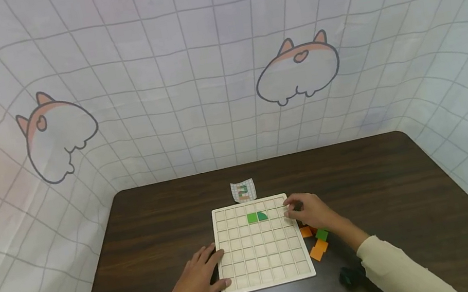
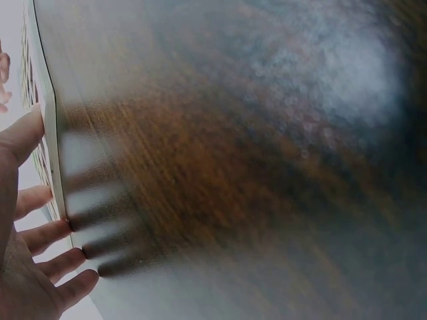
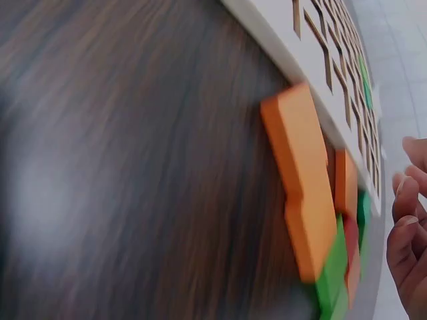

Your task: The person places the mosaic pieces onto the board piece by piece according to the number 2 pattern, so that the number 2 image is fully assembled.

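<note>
Behind the board (image 1: 262,250) lies a card (image 1: 243,191) (print illegibly small).

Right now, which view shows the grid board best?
Head: nearly all of the grid board shows, cells distinct from above. Left wrist: only a thin strip at left. Right wrist: a slanted part, cut off at top.
</note>
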Tool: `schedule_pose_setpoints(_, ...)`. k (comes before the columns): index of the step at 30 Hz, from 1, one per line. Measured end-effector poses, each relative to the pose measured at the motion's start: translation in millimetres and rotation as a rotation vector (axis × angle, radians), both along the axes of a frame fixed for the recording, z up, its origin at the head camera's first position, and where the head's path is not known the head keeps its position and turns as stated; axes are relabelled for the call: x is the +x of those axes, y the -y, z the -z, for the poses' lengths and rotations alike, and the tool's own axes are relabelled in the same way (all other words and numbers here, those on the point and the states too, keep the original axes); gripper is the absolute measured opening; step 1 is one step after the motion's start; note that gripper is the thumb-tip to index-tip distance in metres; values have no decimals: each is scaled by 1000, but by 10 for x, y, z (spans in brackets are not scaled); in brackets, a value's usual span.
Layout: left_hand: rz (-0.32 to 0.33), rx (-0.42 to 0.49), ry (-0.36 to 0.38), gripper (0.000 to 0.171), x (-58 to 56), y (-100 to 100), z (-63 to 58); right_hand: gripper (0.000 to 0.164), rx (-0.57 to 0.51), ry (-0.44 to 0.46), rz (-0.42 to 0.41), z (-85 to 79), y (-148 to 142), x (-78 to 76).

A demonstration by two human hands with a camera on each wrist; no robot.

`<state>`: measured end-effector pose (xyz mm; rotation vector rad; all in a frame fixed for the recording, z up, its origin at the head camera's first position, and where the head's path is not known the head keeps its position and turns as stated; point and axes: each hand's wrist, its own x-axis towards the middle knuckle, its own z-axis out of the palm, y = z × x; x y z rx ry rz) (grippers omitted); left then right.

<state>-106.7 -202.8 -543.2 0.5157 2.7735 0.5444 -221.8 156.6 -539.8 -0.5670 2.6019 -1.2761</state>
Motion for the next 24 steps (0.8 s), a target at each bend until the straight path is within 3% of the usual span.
schedule_pose_setpoints(9, -8, -24, -14, 73, -3, 1, 1, 26, 100, 3, 93, -38, -439, 29)
schedule_pose_setpoints(16, -7, -25, -23, 72, -5, -12, -8, 29, 191, -15, 67, -22, -653, 65)
schedule_pose_setpoints(24, -4, -21, -22, 73, 3, -25, -1, 32, 258, 3, 76, 38, -682, 104)
